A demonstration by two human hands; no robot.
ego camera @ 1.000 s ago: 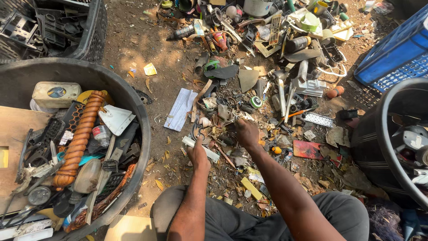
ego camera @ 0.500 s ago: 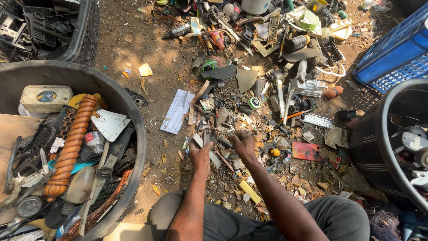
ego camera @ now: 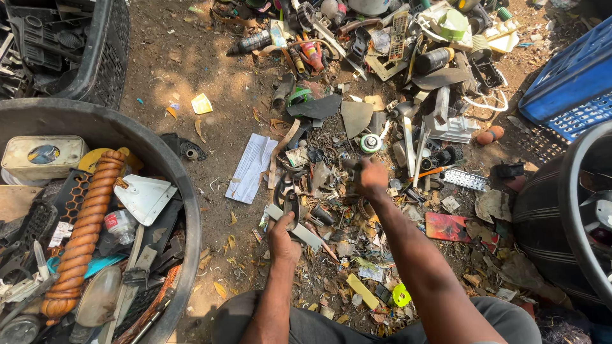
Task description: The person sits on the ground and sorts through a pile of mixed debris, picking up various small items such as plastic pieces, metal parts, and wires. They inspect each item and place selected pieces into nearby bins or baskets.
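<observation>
- The left hand (ego camera: 282, 234) is low on the scrap-covered ground, its fingers curled around a dark, loop-shaped plastic piece (ego camera: 290, 202). The piece lies on top of a flat grey strip (ego camera: 298, 230).
- The right hand (ego camera: 371, 177) is further out over the pile, closed in a fist around a small dark part (ego camera: 350, 164). This part sticks out to the left of the knuckles; what it is exactly, I cannot tell.
- Just beyond the right hand there is a small round reel with a green rim (ego camera: 370, 143), and near it a white plastic bracket (ego camera: 451, 125).
- A folded white paper sheet (ego camera: 252, 167) lies on the bare soil, to the left of the scrap.
- On the far left stands a big black tub (ego camera: 167, 167). It is full of parts, among them a long orange ribbed hose (ego camera: 86, 229) and a cream-coloured tin (ego camera: 43, 157).
- At the upper right corner there is a blue crate (ego camera: 569, 76).
</observation>
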